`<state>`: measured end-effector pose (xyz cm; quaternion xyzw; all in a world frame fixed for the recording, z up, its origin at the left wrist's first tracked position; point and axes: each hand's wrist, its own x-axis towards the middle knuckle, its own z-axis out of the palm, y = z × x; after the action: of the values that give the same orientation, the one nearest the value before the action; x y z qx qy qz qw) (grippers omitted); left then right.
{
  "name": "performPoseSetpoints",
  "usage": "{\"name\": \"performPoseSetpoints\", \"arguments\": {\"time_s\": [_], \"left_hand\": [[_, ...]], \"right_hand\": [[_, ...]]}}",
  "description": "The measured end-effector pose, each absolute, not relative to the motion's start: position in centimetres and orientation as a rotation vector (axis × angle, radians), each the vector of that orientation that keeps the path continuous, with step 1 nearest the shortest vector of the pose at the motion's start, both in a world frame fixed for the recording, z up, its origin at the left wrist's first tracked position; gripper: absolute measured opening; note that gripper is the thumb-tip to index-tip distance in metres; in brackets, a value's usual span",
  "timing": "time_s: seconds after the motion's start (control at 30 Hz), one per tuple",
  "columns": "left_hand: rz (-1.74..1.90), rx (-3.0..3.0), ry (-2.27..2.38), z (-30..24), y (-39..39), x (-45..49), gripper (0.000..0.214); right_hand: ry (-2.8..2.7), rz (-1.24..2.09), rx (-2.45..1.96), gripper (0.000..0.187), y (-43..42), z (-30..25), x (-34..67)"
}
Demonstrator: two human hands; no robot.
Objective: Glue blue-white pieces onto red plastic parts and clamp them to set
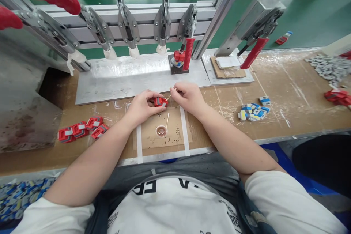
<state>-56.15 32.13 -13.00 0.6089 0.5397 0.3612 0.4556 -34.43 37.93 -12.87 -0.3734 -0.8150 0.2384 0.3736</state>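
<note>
Counted two hands (pixel 164 101), one red part (pixel 160 102) between them. Four red parts (pixel 82 129) lay lower left on the worktop (pixel 287 91). One small round dish (pixel 161 130) at centre. Five toggle clamps (pixel 161 25) stood along the top.

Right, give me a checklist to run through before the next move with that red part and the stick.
1. Red part gripped in the left hand: ok.
2. Thin stick pinched in the right hand, tip at the part: ok.
3. Small round cup on the cardboard pad below the hands, upright: ok; how much is in it, cannot tell.
4. Spare swab lying beside the cup, within reach: ok.
5. Clamp with the red handle already has a red piece under it: not ok if that station is needed.
6. Whether the stick tip is coated: cannot tell.
</note>
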Motion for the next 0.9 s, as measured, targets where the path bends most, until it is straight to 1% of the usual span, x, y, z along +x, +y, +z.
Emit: {"name": "performPoseSetpoints", "arguments": {"time_s": [0.2, 0.33, 0.4, 0.47, 0.53, 0.63, 0.7, 0.77, 0.9], "left_hand": [[0.898, 1.574, 1.346, -13.0, 32.1, -56.1, 0.041], [0.909, 1.626, 1.361, -12.8, 32.0, -56.0, 0.040], [0.954, 1.631, 1.362, -12.7, 32.0, -56.0, 0.043], [1.024, 1.606, 1.348, -12.6, 32.1, -56.2, 0.045], [1.120, 1.542, 1.307, -12.5, 32.3, -56.4, 0.047], [1.206, 1.430, 1.253, -12.1, 32.5, -56.6, 0.051], [1.204, 1.382, 1.289, -11.7, 32.5, -56.5, 0.054], [1.232, 1.340, 1.348, -11.3, 32.6, -56.3, 0.055], [1.329, 1.215, 1.348, -10.9, 32.6, -55.6, 0.054]], "right_hand": [[-2.035, 0.843, -0.873, 0.045, 37.9, -12.9, -34.9], [-1.945, 0.837, -0.856, 0.049, 37.9, -12.3, -34.8], [-1.971, 0.858, -0.767, 0.050, 37.5, -11.8, -34.4], [-2.148, 0.938, -0.549, 0.051, 36.8, -11.4, -34.2], [-2.415, 0.938, -0.317, 0.050, 35.9, -11.2, -34.4], [-2.734, 0.678, -0.246, 0.050, 34.9, -10.6, -35.1], [-2.831, 0.471, -0.358, 0.054, 34.7, -9.9, -34.7], [-2.783, 0.304, -0.635, 0.055, 34.8, -9.2, -32.6], [-2.235, 0.042, -1.590, 0.039, 33.5, -8.3, -22.6]]}}
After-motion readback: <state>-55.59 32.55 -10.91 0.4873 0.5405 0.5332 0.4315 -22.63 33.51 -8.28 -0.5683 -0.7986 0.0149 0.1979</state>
